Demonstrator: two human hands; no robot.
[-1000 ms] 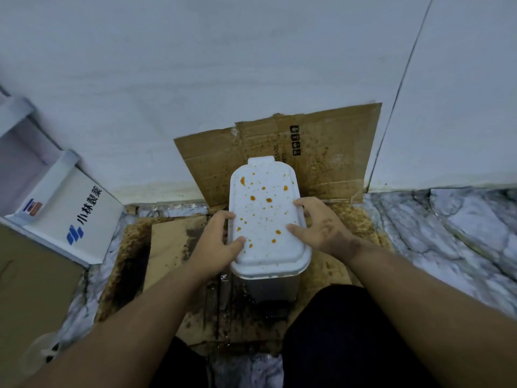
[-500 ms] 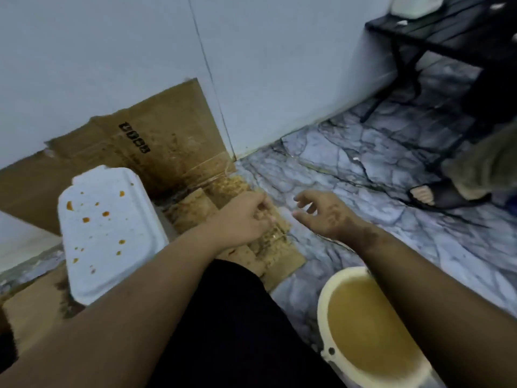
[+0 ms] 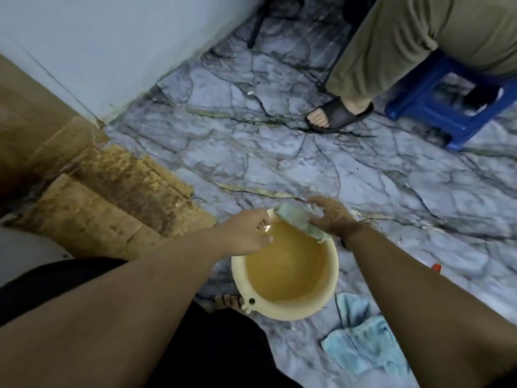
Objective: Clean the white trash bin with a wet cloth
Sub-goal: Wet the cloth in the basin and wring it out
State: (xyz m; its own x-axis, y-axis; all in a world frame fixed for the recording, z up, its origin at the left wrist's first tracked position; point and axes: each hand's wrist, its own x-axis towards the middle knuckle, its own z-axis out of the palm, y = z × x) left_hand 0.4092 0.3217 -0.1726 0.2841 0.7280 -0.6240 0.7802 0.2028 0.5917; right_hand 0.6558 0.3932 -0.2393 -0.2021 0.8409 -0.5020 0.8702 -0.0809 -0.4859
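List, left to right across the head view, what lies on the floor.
Stained brown cardboard → cream plastic bucket of yellowish water → light blue cloth → blue plastic stool.

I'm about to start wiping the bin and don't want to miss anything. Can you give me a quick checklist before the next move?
1. Cloth in right hand: ok, gripped over the bucket.
2. Water in bucket: ok, though yellowish and murky.
3. Cloth wet: cannot tell.
4. Left hand free: ok, holds nothing.
5. Bin within view: not ok, out of frame.
6. Spare blue cloth nearby: ok, on the floor.
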